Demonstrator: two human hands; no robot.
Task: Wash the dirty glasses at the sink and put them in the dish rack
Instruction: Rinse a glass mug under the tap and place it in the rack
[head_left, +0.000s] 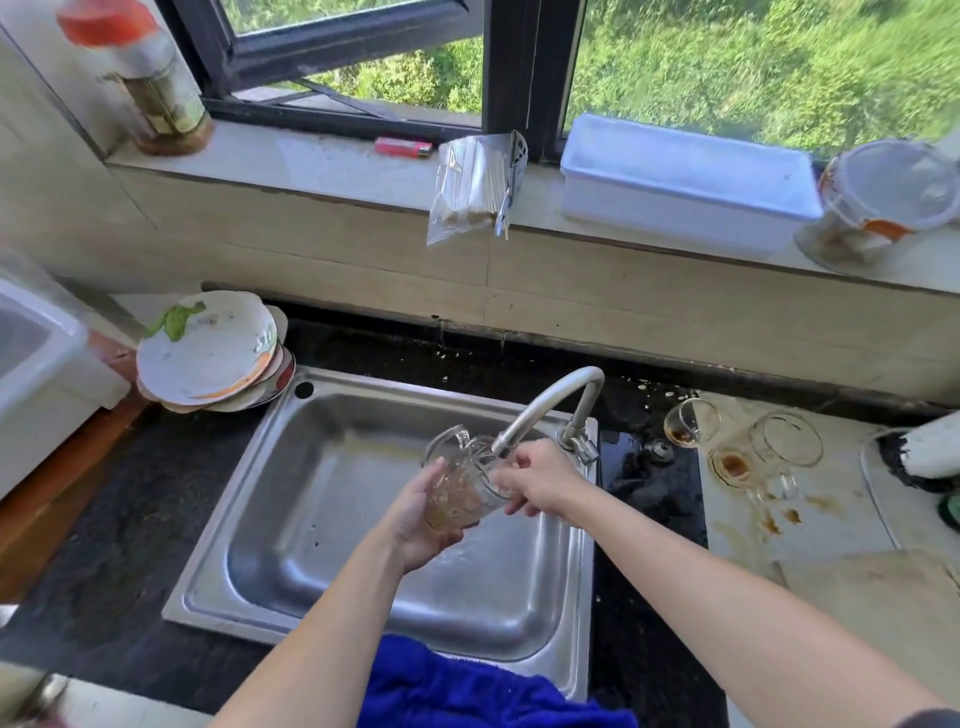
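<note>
At the centre of the frame, over the steel sink (332, 499), a person holds a patterned glass mug (460, 486) tilted under the spout of the tap (545, 410). The left hand (423, 525) cups the mug's base from below, fingers curled round it. The right hand (540, 480) is at the mug's rim, its fingers bent and pressed to the glass; whether they reach inside I cannot tell. Brownish residue shows in the mug's lower part.

Right of centre, on a pale stained board (810, 519), stand two more dirty glasses: a small one (688, 423) tipped on its side and a larger handled one (782, 449), brown rings just beside them. Middle left, a stack of dirty plates (213, 353) rests by the sink's corner. A blue cloth (467, 686) hangs over the sink's near edge at the bottom.
</note>
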